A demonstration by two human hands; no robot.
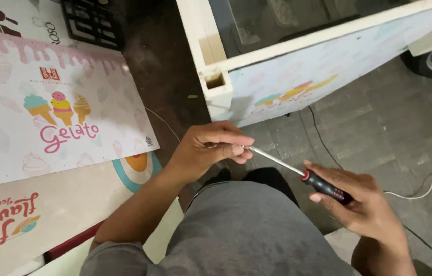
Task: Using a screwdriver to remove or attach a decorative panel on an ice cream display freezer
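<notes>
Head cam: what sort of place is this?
Probably a small workshop where an ice-cream cart is being put together: printed ice-cream panels lie on the floor, a white wooden cart frame stands ahead, and the right hand holds a screwdriver.

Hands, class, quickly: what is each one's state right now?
Left hand: closed, fingertips pinching the tip of the screwdriver.
Right hand: closed around the screwdriver's black handle.

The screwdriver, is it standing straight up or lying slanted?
Slanted. The right hand holds the screwdriver by its handle, and its shaft runs up-left to the left hand.
</notes>
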